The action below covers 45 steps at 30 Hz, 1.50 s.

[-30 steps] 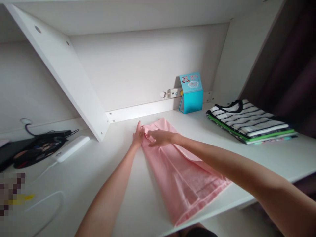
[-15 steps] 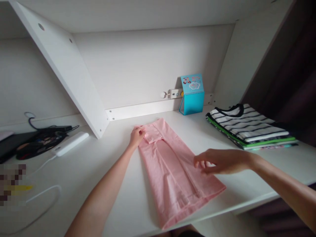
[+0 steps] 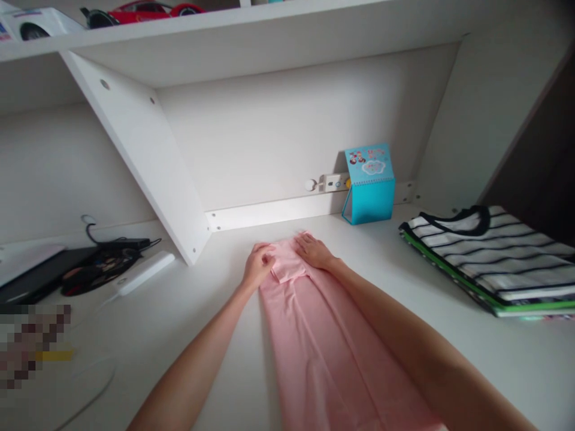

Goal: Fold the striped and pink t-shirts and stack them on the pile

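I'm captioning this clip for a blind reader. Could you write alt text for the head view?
Both hands, left hand and right hand, rest on the far end of a pink garment lying lengthwise on a white desk. Folded striped clothes lie right; a blue calendar stands behind.

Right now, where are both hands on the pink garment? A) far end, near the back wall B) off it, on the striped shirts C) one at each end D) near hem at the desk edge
A: the left hand and right hand both sit at the far end of the pink garment.
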Tool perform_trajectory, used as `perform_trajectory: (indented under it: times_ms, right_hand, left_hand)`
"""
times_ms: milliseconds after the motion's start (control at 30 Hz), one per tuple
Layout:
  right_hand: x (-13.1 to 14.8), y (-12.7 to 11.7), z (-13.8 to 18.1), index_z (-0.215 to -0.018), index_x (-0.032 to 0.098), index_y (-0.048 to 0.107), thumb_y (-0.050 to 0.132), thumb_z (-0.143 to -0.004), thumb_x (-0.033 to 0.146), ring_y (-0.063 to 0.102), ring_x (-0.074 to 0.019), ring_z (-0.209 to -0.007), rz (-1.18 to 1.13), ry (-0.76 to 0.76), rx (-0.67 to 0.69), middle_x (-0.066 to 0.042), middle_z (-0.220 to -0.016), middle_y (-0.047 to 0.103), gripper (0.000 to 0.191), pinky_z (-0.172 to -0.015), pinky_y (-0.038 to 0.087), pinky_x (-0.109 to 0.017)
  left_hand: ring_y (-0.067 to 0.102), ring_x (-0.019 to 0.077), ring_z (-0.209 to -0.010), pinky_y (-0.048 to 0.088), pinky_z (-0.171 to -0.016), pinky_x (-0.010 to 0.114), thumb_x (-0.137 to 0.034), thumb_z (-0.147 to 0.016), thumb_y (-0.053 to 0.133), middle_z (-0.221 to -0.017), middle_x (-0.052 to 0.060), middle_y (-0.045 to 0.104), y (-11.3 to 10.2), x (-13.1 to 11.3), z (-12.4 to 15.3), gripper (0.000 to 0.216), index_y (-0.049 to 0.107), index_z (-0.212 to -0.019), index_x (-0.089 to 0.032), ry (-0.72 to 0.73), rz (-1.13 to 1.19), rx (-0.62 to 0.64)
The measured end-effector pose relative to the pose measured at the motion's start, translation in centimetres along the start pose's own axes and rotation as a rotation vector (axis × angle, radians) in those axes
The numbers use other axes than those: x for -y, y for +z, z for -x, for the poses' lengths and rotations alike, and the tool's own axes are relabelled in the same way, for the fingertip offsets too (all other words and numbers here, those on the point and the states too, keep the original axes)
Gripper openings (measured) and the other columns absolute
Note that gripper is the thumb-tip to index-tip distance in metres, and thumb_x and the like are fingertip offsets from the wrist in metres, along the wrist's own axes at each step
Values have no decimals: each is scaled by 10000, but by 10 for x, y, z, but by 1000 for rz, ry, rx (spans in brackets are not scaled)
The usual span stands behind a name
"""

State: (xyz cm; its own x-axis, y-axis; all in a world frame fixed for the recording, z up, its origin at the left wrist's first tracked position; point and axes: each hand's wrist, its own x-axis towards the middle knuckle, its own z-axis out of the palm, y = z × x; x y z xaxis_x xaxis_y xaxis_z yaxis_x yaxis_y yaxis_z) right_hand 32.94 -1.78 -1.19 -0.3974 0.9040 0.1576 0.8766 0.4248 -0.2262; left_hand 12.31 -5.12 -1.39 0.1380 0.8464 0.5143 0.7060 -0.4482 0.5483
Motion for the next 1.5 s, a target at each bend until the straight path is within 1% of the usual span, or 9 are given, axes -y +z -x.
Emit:
perform_trajectory:
  times_ms: [300,433,600,733,933,1033,1167,1333,1500]
  right_hand:
    - [-9,5,-2,-1382,240,255,199,-919,488,140,-248,-1337,-6,97,39,-93,-1468,200,529,-973,239,-582]
    - [-10,7,-3,-1380,246,257,199,-903,533,147,-266,-1333,-7,142,37,-111,-1466,195,560,-973,233,-580]
    - [-10,10,-2,-1385,259,245,206,-885,579,164,-263,-1328,0,180,23,-101,-1462,206,595,-998,223,-542]
    - [-10,11,-2,-1404,146,198,191,-851,649,203,-280,-1312,14,234,3,-175,-1433,239,747,-1020,223,-485]
    - [-5,-3,10,-1413,111,177,205,-893,566,106,-321,-1340,37,157,47,-193,-1469,122,692,-1007,208,-548]
    - [2,-15,49,-1407,178,243,273,-906,510,100,-281,-1352,36,9,133,-123,-1481,150,601,-1022,221,-520]
    - [10,-32,143,-1443,222,98,242,-894,573,62,-246,-1362,3,-211,193,-93,-1491,108,667,-1046,208,-496]
    - [15,-55,252,-1438,267,9,287,-892,558,13,-258,-1355,-75,-284,260,-61,-1493,40,678,-1063,131,-525]
    - [11,-71,295,-1432,287,-4,421,-839,578,33,-263,-1351,-140,-332,323,-40,-1491,37,785,-1076,132,-497]
  left_hand:
    - [625,180,-915,472,-846,272,-116,-680,580,-1029,19,674,-5,-9,-10,309,672,-968,-180,-125,41,290]
    - [637,186,-873,479,-807,262,-114,-685,553,-988,30,688,-16,-12,-15,313,677,-965,-172,-176,-107,440]
    - [503,247,-1128,353,-979,362,-319,-816,488,-1205,88,574,-13,-32,-16,366,590,-1141,-185,-40,-463,246]
    - [241,326,-1311,218,-1039,478,-566,-808,436,-1434,112,303,11,-30,-2,648,368,-1346,-211,-27,-533,369]
    - [172,313,-1332,178,-1052,467,-713,-783,271,-1455,59,265,21,-16,8,728,324,-1358,-270,-17,-598,374]
    - [165,319,-1332,186,-1046,473,-763,-742,257,-1461,70,249,20,-15,7,800,306,-1367,-266,-21,-595,394]
    - [110,333,-1344,145,-1047,503,-802,-700,255,-1482,78,187,19,-18,6,868,254,-1388,-273,-63,-570,450]
    - [67,349,-1349,98,-1043,535,-750,-750,270,-1488,111,150,15,-28,1,827,236,-1398,-238,-97,-544,536]
    - [66,323,-1355,113,-1044,548,-551,-877,277,-1478,143,164,-4,-77,17,636,275,-1380,-163,27,-498,571]
